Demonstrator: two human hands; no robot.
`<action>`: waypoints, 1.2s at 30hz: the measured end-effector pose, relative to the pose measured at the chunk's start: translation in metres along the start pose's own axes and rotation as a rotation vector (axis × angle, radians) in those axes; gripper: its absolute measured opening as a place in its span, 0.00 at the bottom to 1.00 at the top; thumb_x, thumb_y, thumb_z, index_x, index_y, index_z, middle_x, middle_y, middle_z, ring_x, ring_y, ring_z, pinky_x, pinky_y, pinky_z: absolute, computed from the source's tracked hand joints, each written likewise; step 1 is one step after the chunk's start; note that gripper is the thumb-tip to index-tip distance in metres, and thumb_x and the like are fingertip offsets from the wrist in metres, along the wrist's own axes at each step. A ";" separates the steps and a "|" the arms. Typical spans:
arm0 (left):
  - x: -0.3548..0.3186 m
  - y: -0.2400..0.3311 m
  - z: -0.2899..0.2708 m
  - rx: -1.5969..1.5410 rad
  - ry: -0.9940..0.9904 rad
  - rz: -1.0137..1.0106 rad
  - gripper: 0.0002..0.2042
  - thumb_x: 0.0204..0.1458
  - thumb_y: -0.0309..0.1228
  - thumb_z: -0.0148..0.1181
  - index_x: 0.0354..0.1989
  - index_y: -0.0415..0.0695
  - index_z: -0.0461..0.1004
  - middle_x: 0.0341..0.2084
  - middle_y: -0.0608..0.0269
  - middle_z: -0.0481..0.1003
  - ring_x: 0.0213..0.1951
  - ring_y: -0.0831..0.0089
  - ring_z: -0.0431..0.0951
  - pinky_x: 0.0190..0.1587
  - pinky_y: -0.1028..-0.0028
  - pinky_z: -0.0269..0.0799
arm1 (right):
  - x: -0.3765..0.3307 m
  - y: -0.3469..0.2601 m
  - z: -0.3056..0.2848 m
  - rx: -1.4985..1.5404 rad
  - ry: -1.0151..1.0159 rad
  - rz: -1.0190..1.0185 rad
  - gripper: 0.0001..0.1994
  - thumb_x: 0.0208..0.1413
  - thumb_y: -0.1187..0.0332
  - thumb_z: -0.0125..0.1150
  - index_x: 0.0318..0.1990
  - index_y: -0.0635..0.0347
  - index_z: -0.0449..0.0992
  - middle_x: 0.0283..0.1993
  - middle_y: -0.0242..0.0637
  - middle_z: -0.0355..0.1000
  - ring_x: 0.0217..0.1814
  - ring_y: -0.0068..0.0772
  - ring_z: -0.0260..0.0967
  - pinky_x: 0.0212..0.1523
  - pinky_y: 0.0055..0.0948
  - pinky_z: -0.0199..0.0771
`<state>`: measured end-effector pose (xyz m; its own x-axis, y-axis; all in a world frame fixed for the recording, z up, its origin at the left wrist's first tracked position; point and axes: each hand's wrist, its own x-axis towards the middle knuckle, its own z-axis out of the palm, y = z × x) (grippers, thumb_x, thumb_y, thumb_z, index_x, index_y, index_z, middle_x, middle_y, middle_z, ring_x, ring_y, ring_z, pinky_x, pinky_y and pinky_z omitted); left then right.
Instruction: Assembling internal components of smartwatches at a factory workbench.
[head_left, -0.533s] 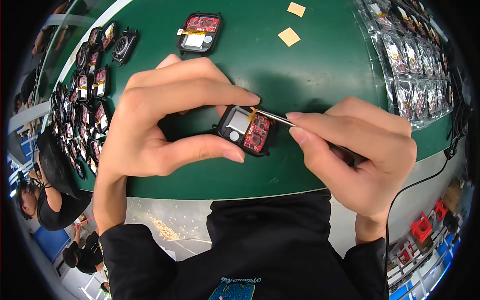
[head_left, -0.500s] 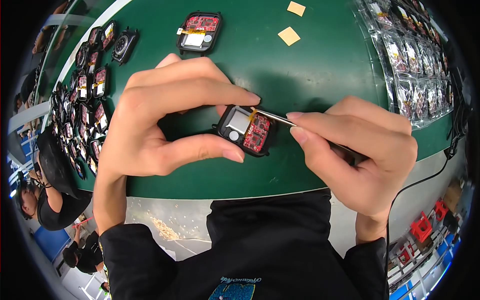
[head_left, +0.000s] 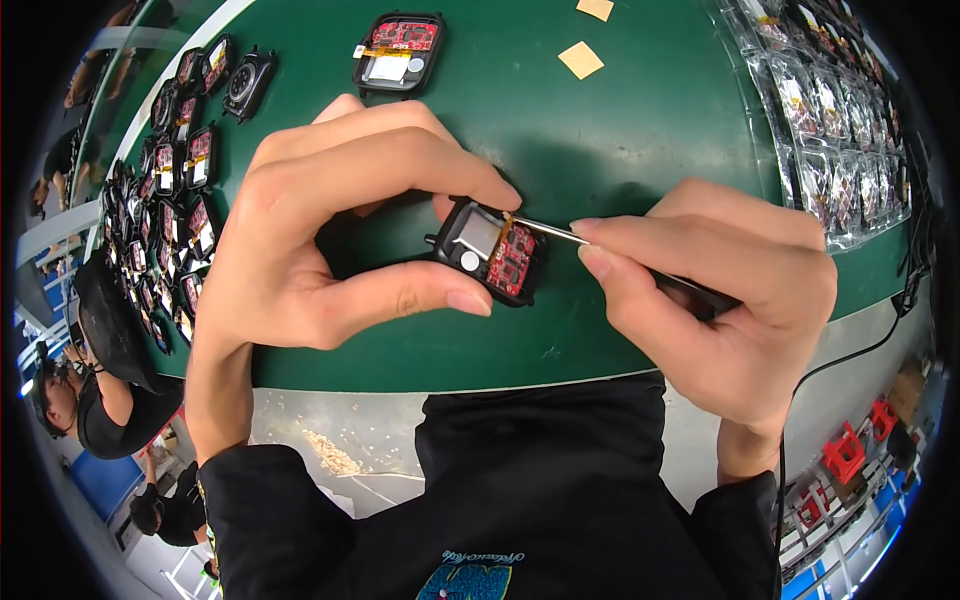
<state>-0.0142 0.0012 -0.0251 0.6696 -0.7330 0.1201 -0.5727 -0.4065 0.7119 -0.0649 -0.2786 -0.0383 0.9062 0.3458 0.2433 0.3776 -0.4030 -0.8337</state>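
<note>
Between the thumb and fingers of my left hand (head_left: 300, 220) is an open smartwatch case (head_left: 470, 262), held by its edges and tilted. Inside it show a red circuit board (head_left: 515, 262), a silvery battery (head_left: 478, 236), a round white disc (head_left: 470, 261) and an amber flex strip. My right hand (head_left: 730, 290) pinches a pair of tweezers (head_left: 550, 231), dark in the body and shiny at the tip. Their tip touches or hovers at the upper end of the amber strip, near my left fingertip. Whether the tips grip anything is too small to tell.
Another open watch case (head_left: 398, 55) lies beyond my left hand. Many more cases (head_left: 198, 157) crowd the table's left side, one face down (head_left: 250, 83). Two beige paper squares, one nearer (head_left: 581, 60), lie at the back. Clear bagged parts (head_left: 840, 140) cover the right edge. People sit far left.
The watch case has tilted slightly in my left hand. My right hand has turned a little, with the tweezers still at the amber strip. The view has shifted slightly.
</note>
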 end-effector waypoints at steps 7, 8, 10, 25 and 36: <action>-0.001 -0.002 -0.001 0.073 -0.026 0.096 0.30 0.41 0.49 0.83 0.44 0.34 0.87 0.37 0.54 0.87 0.34 0.64 0.82 0.41 0.66 0.65 | -0.002 0.000 0.002 -0.015 0.029 -0.035 0.11 0.47 0.85 0.74 0.39 0.66 0.92 0.25 0.34 0.79 0.19 0.16 0.66 0.20 0.20 0.56; -0.001 -0.002 0.000 0.070 -0.013 0.096 0.30 0.40 0.49 0.84 0.44 0.34 0.87 0.37 0.54 0.87 0.34 0.64 0.82 0.41 0.66 0.65 | -0.003 0.001 0.003 -0.021 0.035 -0.048 0.11 0.47 0.85 0.75 0.39 0.66 0.92 0.24 0.33 0.78 0.18 0.15 0.65 0.19 0.20 0.55; -0.002 -0.001 0.000 0.067 -0.001 0.094 0.29 0.40 0.48 0.84 0.43 0.34 0.87 0.36 0.55 0.86 0.34 0.64 0.82 0.41 0.66 0.65 | -0.004 0.001 0.005 -0.042 0.047 -0.080 0.12 0.46 0.85 0.75 0.39 0.66 0.92 0.24 0.33 0.78 0.18 0.15 0.64 0.19 0.20 0.55; 0.002 0.005 0.008 0.169 0.088 0.084 0.29 0.34 0.37 0.88 0.48 0.40 0.88 0.29 0.63 0.80 0.31 0.66 0.77 0.40 0.67 0.65 | -0.007 0.001 0.006 0.050 0.310 -0.044 0.08 0.52 0.83 0.76 0.40 0.66 0.90 0.24 0.31 0.75 0.17 0.15 0.62 0.20 0.23 0.56; 0.085 0.057 -0.012 -0.024 0.145 0.229 0.27 0.36 0.36 0.87 0.47 0.38 0.87 0.29 0.65 0.80 0.27 0.78 0.72 0.28 0.75 0.62 | -0.014 0.005 0.002 0.255 0.292 0.014 0.05 0.56 0.75 0.69 0.34 0.69 0.84 0.32 0.49 0.78 0.33 0.58 0.79 0.36 0.49 0.78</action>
<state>0.0155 -0.0773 0.0337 0.5857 -0.7181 0.3759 -0.7065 -0.2250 0.6709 -0.0764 -0.2834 -0.0469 0.9410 0.0710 0.3308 0.3383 -0.1699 -0.9256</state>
